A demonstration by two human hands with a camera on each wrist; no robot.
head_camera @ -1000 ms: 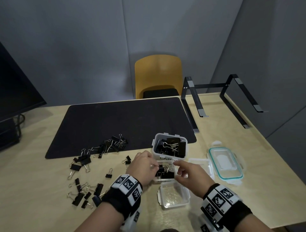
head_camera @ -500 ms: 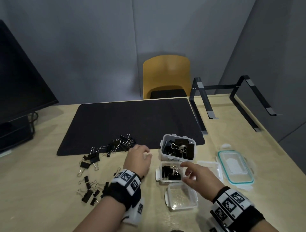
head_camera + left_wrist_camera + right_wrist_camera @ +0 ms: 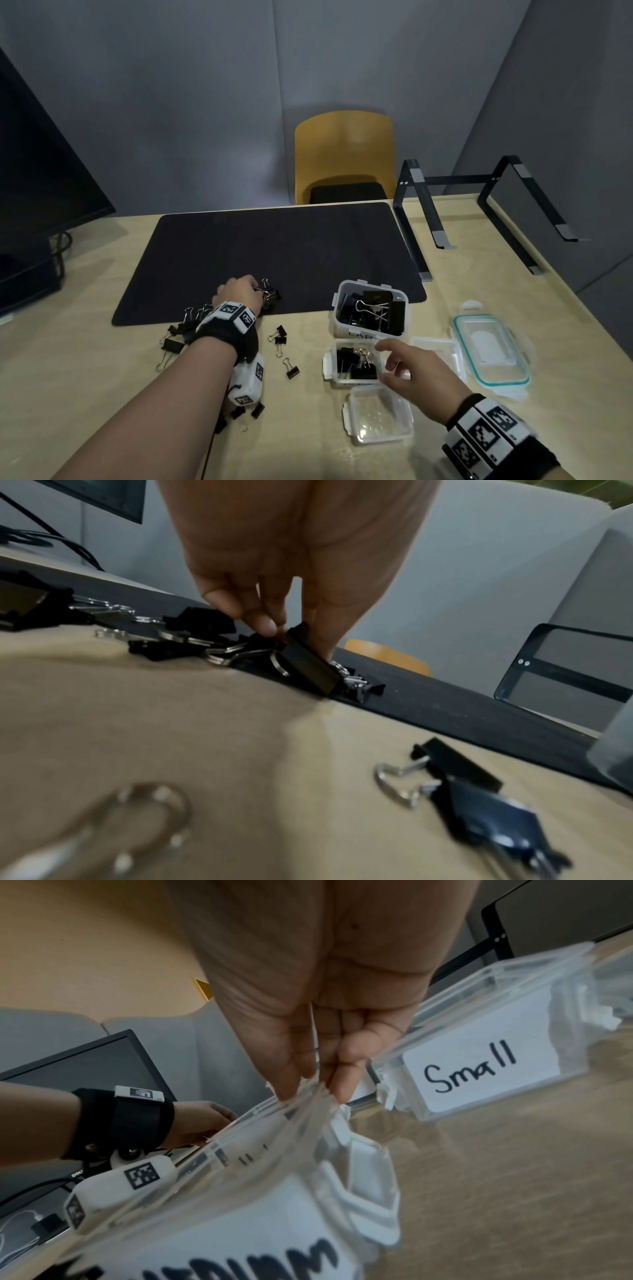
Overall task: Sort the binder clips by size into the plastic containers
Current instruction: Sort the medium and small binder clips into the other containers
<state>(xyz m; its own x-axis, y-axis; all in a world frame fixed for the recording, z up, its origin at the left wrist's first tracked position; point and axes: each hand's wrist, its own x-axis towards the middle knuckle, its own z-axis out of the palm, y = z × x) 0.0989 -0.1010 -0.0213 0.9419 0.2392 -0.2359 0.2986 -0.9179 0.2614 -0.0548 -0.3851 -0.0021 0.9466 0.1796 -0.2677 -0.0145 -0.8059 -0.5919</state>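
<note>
Large container point(image 3: 371, 310) and medium container point(image 3: 352, 363) hold black clips; small container point(image 3: 378, 414) empty – left hand point(image 3: 239, 291) pinches a binder clip point(image 3: 310, 661), right hand point(image 3: 416, 371) relaxed, empty

L hand point(image 3: 239, 291) reached fwd toward 11 o'clock, arm extended, palm down, fingertips point(image 3: 265, 623) and thumb pinching a black binder clip point(image 3: 310, 664). R hand point(image 3: 416, 371) hangs low at 1 o'clock, nearer the body, forearm angled in from 5 o'clock; fingers point(image 3: 346, 1080) straight, loosely together, holding nothing, tips at a clear container rim point(image 3: 301, 1104). Both wrists wear black bands w/ white marker blocks.
</note>
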